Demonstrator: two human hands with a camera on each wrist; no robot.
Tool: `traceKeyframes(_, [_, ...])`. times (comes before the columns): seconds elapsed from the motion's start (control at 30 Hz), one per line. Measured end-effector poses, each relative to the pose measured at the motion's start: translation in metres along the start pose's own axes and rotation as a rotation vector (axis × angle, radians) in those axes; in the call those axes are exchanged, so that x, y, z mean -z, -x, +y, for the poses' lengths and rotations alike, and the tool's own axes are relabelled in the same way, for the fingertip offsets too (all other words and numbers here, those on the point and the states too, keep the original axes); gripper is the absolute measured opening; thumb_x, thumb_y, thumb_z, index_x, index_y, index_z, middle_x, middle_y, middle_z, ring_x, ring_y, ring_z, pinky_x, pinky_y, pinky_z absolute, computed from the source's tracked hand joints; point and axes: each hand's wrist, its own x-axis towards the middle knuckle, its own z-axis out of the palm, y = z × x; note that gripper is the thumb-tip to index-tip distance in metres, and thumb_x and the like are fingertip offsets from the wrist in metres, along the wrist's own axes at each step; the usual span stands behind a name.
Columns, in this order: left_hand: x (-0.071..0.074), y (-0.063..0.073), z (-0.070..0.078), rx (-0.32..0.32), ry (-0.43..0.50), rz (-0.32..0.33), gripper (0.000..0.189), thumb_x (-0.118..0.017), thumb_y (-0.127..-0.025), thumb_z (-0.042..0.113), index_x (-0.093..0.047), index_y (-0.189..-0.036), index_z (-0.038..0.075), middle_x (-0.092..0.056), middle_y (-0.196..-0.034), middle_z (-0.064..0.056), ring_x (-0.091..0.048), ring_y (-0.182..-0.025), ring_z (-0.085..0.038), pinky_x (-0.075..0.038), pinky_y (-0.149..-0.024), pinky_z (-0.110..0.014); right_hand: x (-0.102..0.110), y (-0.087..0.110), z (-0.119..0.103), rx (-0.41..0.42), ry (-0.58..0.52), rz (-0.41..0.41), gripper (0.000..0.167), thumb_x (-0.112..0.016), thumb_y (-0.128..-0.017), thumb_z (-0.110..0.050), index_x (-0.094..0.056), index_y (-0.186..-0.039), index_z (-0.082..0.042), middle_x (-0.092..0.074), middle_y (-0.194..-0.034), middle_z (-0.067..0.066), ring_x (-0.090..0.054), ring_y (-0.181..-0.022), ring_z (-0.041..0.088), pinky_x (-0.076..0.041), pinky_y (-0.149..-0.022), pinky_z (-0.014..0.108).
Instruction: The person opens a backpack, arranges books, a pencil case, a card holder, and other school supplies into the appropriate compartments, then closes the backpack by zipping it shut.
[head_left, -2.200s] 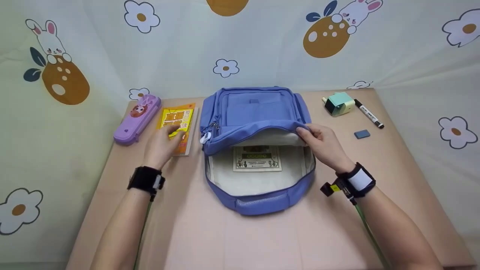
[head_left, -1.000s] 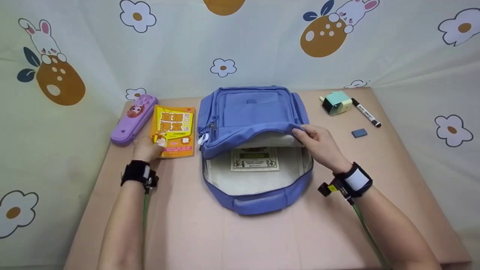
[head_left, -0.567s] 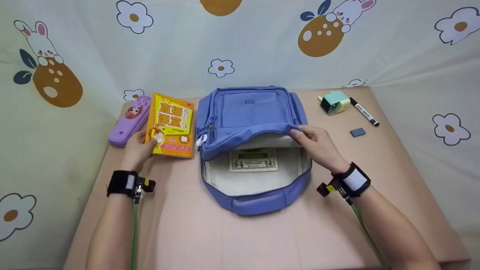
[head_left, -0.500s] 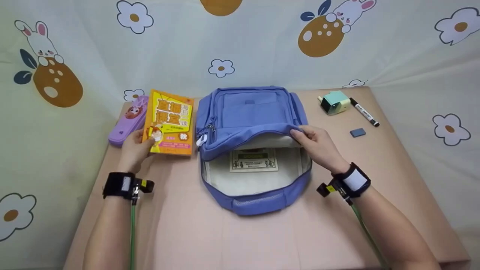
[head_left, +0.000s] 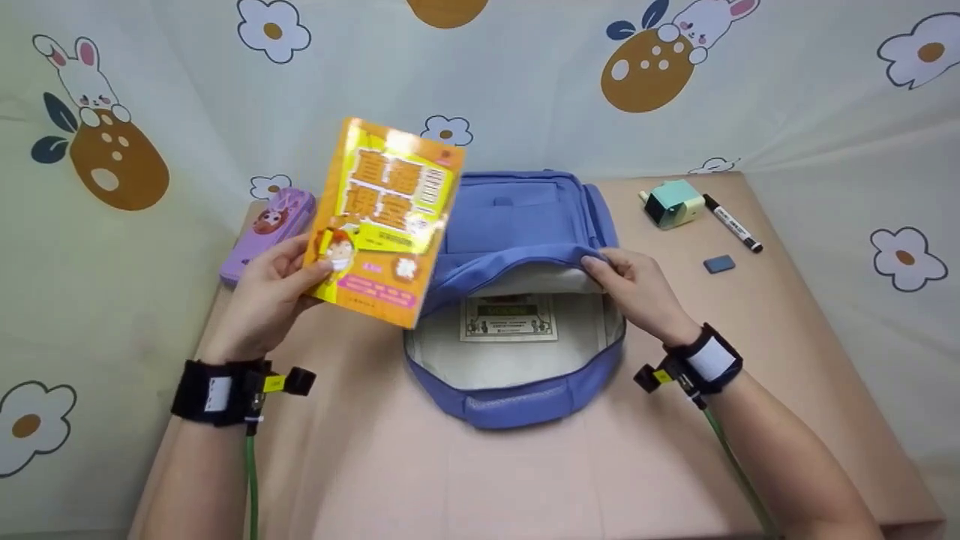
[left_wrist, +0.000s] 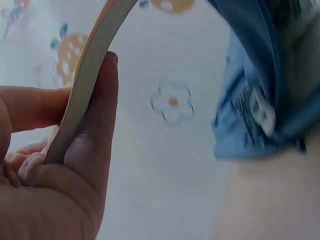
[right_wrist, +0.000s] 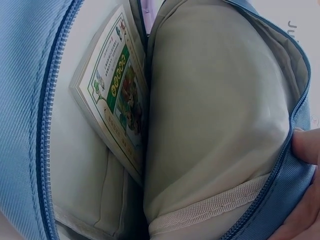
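Note:
My left hand (head_left: 266,289) pinches an orange and yellow book (head_left: 382,225) by its lower left edge, thumb on the cover and fingers behind. Raised and tilted, the book overlaps the left side of a blue backpack (head_left: 510,217) in the head view. In the left wrist view the book (left_wrist: 90,75) appears edge-on between thumb and fingers. My right hand (head_left: 637,289) grips the zippered edge of the backpack's flap, lifting it so the main pocket gapes. Inside lies a cream and green book (right_wrist: 117,90), partly hidden under the flap in the head view.
A purple pencil case (head_left: 262,236) lies at the back left, partly behind the left hand and the raised book. At the back right are a mint-green pencil sharpener (head_left: 675,204), a black-and-white marker (head_left: 733,223) and a small blue eraser (head_left: 719,264). A patterned curtain borders the table (head_left: 517,480).
My left hand took hold of the orange book, lifted it off the table and carried it right and up toward the backpack. The right hand keeps its grip on the flap.

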Motion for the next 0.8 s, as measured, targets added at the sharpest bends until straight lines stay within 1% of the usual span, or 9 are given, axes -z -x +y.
traceKeyframes(0.13, [-0.026,0.012,0.012,-0.011,-0.007,-0.163,0.056,-0.062,-0.103,0.014,-0.038,-0.152,-0.002,-0.060,-0.133,-0.026,-0.067,-0.112,-0.036,-0.056,-0.092,-0.044,0.000,-0.001,-0.001,-0.013,-0.002,-0.016,0.039,-0.059,-0.104,-0.041,-0.056,-0.081,-0.010,-0.043,-0.069,0.001,-0.041,-0.063,0.017,-0.031,-0.054,0.027])
traceKeyframes(0.23, [-0.048,0.021,0.012,0.042,-0.015,-0.291,0.057,-0.061,-0.103,0.013,-0.037,-0.153,-0.001,-0.062,-0.130,-0.025,-0.068,-0.111,-0.037,-0.056,-0.092,-0.045,0.002,-0.001,0.000,-0.031,-0.019,-0.036,0.033,-0.059,-0.104,-0.039,-0.065,-0.090,-0.010,-0.048,-0.073,0.003,-0.044,-0.064,0.020,-0.032,-0.052,0.026])
traceKeyframes(0.37, [-0.077,0.028,-0.002,0.138,-0.009,-0.470,0.054,-0.060,-0.103,0.011,-0.038,-0.151,-0.002,-0.066,-0.126,-0.022,-0.070,-0.106,-0.032,-0.058,-0.090,-0.042,0.003,-0.001,-0.001,-0.043,-0.079,-0.058,0.026,-0.060,-0.105,-0.031,-0.070,-0.099,-0.007,-0.056,-0.076,0.006,-0.052,-0.064,0.021,-0.037,-0.052,0.022])
traceKeyframes(0.4, [-0.084,0.029,-0.008,0.155,-0.001,-0.516,0.053,-0.060,-0.103,0.010,-0.039,-0.151,-0.002,-0.066,-0.126,-0.022,-0.071,-0.105,-0.032,-0.058,-0.089,-0.042,0.003,-0.001,-0.001,-0.044,-0.093,-0.064,0.026,-0.060,-0.105,-0.030,-0.070,-0.099,-0.006,-0.056,-0.075,0.007,-0.053,-0.063,0.021,-0.038,-0.051,0.022])
traceKeyframes(0.47, [-0.096,0.030,-0.021,0.186,0.002,-0.577,0.050,-0.060,-0.103,0.009,-0.043,-0.148,-0.002,-0.068,-0.123,-0.022,-0.072,-0.102,-0.030,-0.059,-0.087,-0.040,0.003,-0.002,-0.002,-0.039,-0.107,-0.076,0.029,-0.059,-0.105,-0.028,-0.065,-0.092,-0.003,-0.051,-0.072,0.007,-0.051,-0.061,0.020,-0.037,-0.051,0.022])
traceKeyframes(0.57, [-0.109,0.028,-0.041,0.244,-0.001,-0.616,0.050,-0.063,-0.101,0.008,-0.047,-0.147,-0.002,-0.069,-0.121,-0.022,-0.073,-0.100,-0.029,-0.060,-0.084,-0.040,0.003,-0.002,-0.003,-0.034,-0.088,-0.075,0.033,-0.059,-0.106,-0.030,-0.060,-0.087,-0.003,-0.043,-0.068,0.005,-0.044,-0.058,0.018,-0.031,-0.049,0.022])
traceKeyframes(0.63, [-0.114,0.025,-0.054,0.295,-0.009,-0.602,0.050,-0.065,-0.099,0.009,-0.050,-0.146,-0.002,-0.070,-0.119,-0.021,-0.073,-0.099,-0.028,-0.060,-0.082,-0.039,0.004,-0.002,-0.003,-0.026,-0.065,-0.065,0.033,-0.058,-0.106,-0.031,-0.060,-0.086,-0.004,-0.041,-0.068,0.004,-0.042,-0.059,0.018,-0.028,-0.049,0.023])
traceKeyframes(0.73, [-0.114,0.020,-0.069,0.373,0.002,-0.574,0.050,-0.066,-0.098,0.008,-0.051,-0.144,-0.003,-0.071,-0.119,-0.021,-0.073,-0.101,-0.030,-0.060,-0.084,-0.039,0.004,-0.002,-0.003,-0.009,-0.038,-0.054,0.034,-0.058,-0.106,-0.033,-0.060,-0.085,-0.006,-0.042,-0.069,0.004,-0.043,-0.062,0.020,-0.030,-0.052,0.025])
traceKeyframes(0.8, [-0.111,0.016,-0.076,0.407,0.007,-0.554,0.049,-0.065,-0.098,0.007,-0.050,-0.143,-0.005,-0.070,-0.120,-0.022,-0.073,-0.101,-0.030,-0.059,-0.085,-0.039,0.004,-0.002,-0.002,0.003,-0.027,-0.050,0.036,-0.057,-0.106,-0.035,-0.059,-0.084,-0.007,-0.043,-0.070,0.004,-0.044,-0.064,0.020,-0.031,-0.054,0.026])
